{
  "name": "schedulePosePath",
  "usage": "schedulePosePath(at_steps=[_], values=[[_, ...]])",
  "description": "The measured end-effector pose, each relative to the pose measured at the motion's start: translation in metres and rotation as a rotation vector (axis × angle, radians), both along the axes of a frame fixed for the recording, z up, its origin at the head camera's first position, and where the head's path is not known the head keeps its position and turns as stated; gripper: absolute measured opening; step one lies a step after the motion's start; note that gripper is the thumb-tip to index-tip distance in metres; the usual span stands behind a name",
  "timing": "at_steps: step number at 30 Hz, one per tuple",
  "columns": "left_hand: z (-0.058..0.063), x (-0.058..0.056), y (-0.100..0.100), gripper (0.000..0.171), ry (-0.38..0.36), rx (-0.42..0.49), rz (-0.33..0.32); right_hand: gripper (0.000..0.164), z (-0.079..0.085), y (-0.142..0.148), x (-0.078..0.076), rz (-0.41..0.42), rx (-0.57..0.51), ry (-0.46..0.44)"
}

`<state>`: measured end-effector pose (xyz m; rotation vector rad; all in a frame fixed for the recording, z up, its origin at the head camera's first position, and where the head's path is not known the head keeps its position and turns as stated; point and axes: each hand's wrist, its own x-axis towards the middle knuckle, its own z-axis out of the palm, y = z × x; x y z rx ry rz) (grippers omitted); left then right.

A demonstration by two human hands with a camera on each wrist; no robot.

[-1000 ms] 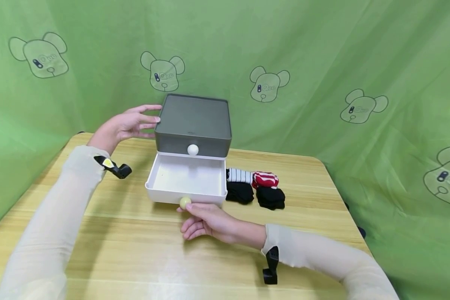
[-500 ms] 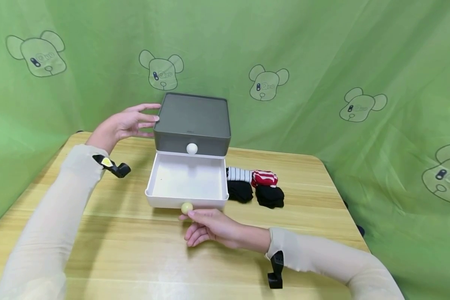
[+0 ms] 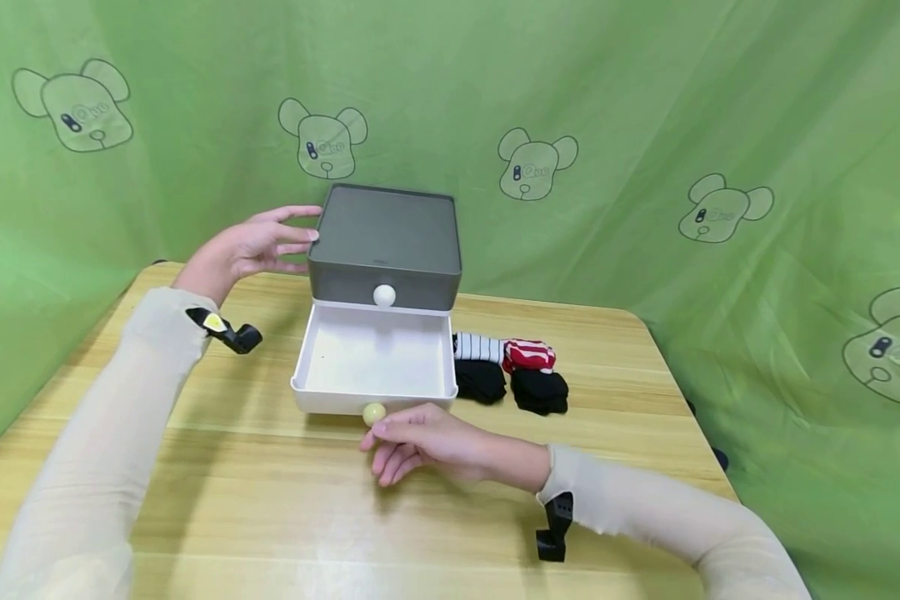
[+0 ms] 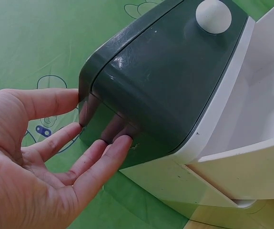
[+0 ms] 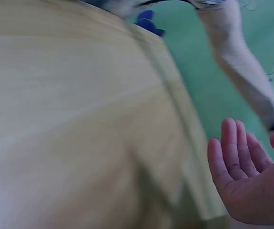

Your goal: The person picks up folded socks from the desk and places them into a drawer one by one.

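A small two-tier drawer box stands on the table, with a dark grey upper unit (image 3: 390, 233) and a white lower drawer (image 3: 375, 354) pulled out; no contents show inside. My left hand (image 3: 251, 250) rests its spread, nearly straight fingertips against the box's left side; the left wrist view shows fingertips (image 4: 122, 143) at the dark side wall. In front of the drawer, my right hand (image 3: 435, 442) has its thumb and forefinger right beside the pale yellow knob (image 3: 373, 414). In the right wrist view its fingers (image 5: 229, 148) are loosely extended with nothing in them.
Right of the drawer lie folded socks: a white striped pair (image 3: 480, 347), a red-and-white pair (image 3: 529, 356) and two black bundles (image 3: 540, 392). A white knob (image 3: 384, 295) juts from the upper drawer. Green cloth (image 3: 607, 83) hangs behind the wooden table (image 3: 270, 517).
The white drawer came slightly further out toward me, then stopped. My right hand, earlier pinching its knob, has loosened and shifted slightly right. My left hand has stayed at the box's side.
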<state>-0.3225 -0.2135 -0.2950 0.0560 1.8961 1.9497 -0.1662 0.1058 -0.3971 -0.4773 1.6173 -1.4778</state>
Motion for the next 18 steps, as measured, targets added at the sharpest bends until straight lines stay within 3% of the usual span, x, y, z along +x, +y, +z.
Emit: schedulePosePath(at_steps=[6,11,14,18], values=[[0.001,0.000,-0.001,0.075,0.003,0.002,-0.001,0.035,0.044,0.019,-0.019,0.005,-0.028,0.263],[0.001,0.000,-0.001,0.074,0.003,0.001,0.003,0.034,0.071,0.045,-0.044,-0.120,-0.010,0.388],[0.001,0.000,-0.001,0.073,0.006,0.002,-0.010,0.031,0.076,0.061,-0.063,-0.207,0.022,0.464],[0.000,0.001,-0.001,0.074,0.006,-0.001,-0.021,0.030,0.068,0.081,-0.086,-0.285,0.126,0.573]])
